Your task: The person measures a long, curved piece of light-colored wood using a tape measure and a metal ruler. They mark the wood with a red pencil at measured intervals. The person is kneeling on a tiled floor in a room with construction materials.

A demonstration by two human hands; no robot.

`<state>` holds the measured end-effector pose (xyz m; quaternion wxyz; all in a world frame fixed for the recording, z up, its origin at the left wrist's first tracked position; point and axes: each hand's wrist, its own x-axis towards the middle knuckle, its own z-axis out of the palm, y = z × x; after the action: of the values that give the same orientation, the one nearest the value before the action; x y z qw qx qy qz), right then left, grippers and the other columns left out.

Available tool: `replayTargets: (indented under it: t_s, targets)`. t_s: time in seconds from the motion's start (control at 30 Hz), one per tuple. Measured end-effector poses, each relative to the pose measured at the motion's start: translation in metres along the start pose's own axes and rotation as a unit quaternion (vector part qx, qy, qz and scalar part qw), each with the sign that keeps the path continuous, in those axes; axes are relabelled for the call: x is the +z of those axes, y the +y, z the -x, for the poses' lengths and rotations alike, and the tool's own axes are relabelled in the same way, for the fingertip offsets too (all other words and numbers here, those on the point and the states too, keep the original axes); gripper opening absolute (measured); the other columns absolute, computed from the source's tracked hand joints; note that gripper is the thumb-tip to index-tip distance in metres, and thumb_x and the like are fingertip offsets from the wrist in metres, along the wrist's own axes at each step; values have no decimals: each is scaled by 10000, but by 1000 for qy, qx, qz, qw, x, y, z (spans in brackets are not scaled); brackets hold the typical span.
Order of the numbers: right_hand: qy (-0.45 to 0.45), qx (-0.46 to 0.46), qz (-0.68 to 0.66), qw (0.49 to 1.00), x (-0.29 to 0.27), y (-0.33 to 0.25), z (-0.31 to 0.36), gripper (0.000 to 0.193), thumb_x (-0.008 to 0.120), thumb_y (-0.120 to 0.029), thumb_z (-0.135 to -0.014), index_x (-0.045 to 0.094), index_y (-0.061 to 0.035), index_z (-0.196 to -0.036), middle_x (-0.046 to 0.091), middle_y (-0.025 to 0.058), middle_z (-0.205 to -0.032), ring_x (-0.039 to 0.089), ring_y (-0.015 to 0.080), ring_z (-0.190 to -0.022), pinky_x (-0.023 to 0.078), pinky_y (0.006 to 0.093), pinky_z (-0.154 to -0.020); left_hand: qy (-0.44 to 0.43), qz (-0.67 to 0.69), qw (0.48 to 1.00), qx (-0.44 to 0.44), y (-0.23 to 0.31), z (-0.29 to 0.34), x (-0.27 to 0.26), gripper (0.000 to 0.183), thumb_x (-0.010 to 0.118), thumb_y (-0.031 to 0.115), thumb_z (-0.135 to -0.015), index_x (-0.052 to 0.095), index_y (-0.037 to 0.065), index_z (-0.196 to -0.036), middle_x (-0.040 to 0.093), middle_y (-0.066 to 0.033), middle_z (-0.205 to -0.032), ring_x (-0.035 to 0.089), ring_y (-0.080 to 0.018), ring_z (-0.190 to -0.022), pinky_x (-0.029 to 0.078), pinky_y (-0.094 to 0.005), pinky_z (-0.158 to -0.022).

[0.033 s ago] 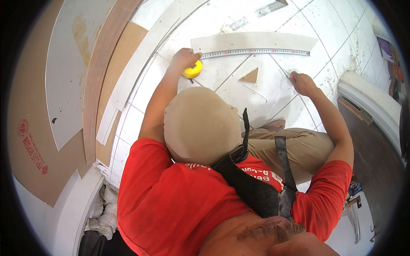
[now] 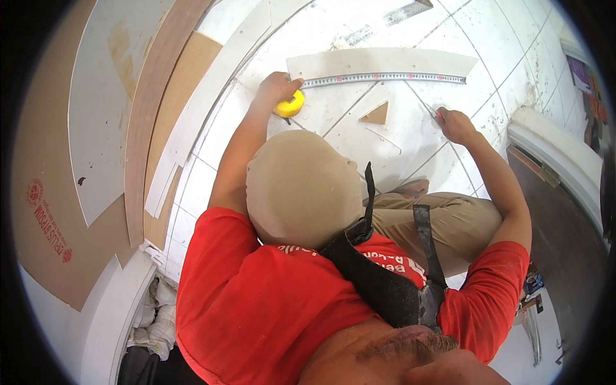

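Observation:
My left hand is closed on a tape measure, its fingers at the start of the drawn-out blade. Just below the fingers shows the yellow tape case. The blade runs to the right along the near edge of a pale, narrow board strip lying on the floor. To the right, my right hand is closed around a slim, pointed tool with a bit of red; its kind cannot be made out. This hand is apart from the strip and blade.
A small triangular offcut lies between my hands on the tiled floor. Beyond the strip is a metal ruler-like piece. Large boards and long strips lean or lie at left. My bent knee rises close in front.

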<state>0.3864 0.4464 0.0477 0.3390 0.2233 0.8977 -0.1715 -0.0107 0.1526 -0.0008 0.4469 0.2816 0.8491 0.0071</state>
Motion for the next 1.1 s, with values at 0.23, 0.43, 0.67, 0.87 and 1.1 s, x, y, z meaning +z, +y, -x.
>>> replayTargets:
  t_s: [0.23,0.43,0.67,0.87,1.1]
  targets:
    - [8,-4,4,1000,0,4,-6,288,465,-260,-991,565,10,-1008,647,263,-780,637,440,-769,489,520,-718,-1,-2,1000,-6,2,-8,-3,663,597,558,-843,649,1,-1200,696,-182,-1097,656,-298,-1058,493,-371,-941]
    - [1,-2,7,1000,-4,0,-7,305,456,-267,-996,575,14,-1006,657,254,-810,643,425,-799,500,506,-743,-15,11,1000,-23,-8,-17,3,710,610,564,-833,608,4,-1270,654,-191,-1209,622,-303,-1138,472,-374,-987]
    - [-17,20,9,1000,-12,-6,-3,310,452,-268,-996,580,14,-1005,665,248,-839,649,416,-826,503,501,-773,-13,16,999,-31,-4,-16,2,723,609,563,-834,590,11,-1300,637,-185,-1248,606,-305,-1167,461,-371,-1007]
    - [15,2,-2,1000,-2,2,-4,287,465,-265,-997,568,3,-1017,650,265,-791,641,436,-781,494,513,-735,-16,11,1000,-18,-3,-14,1,704,604,557,-838,607,2,-1270,658,-189,-1203,625,-303,-1132,471,-371,-986]
    - [4,6,5,1000,-2,4,-3,306,460,-279,-999,558,10,-1021,653,267,-813,641,436,-800,494,512,-746,-13,2,1000,-12,2,-9,-3,681,597,559,-840,640,-10,-1212,683,-193,-1134,644,-302,-1090,485,-376,-960]
